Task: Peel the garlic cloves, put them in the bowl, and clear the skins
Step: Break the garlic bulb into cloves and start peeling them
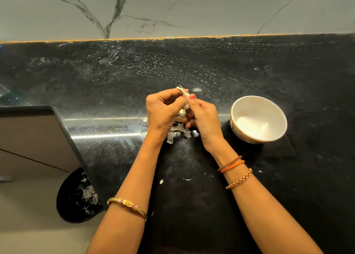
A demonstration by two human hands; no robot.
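Observation:
Both my hands meet above the middle of the black counter (pixel 192 65). My left hand (pixel 163 109) and my right hand (pixel 203 115) pinch one garlic clove (pixel 184 94) between their fingertips, and its papery skin sticks up above them. More pale garlic pieces show between my palms. A heap of white skins (pixel 177 133) lies on the counter just under my hands. The white bowl (pixel 258 119) stands to the right of my right hand, with pale peeled cloves in its bottom.
A black bin (pixel 76 196) with skins inside stands on the floor at the lower left, below the counter's edge. A brown cabinet front (pixel 32 138) fills the left side. Small skin scraps (pixel 161 181) lie on the counter between my forearms. A marble wall rises behind.

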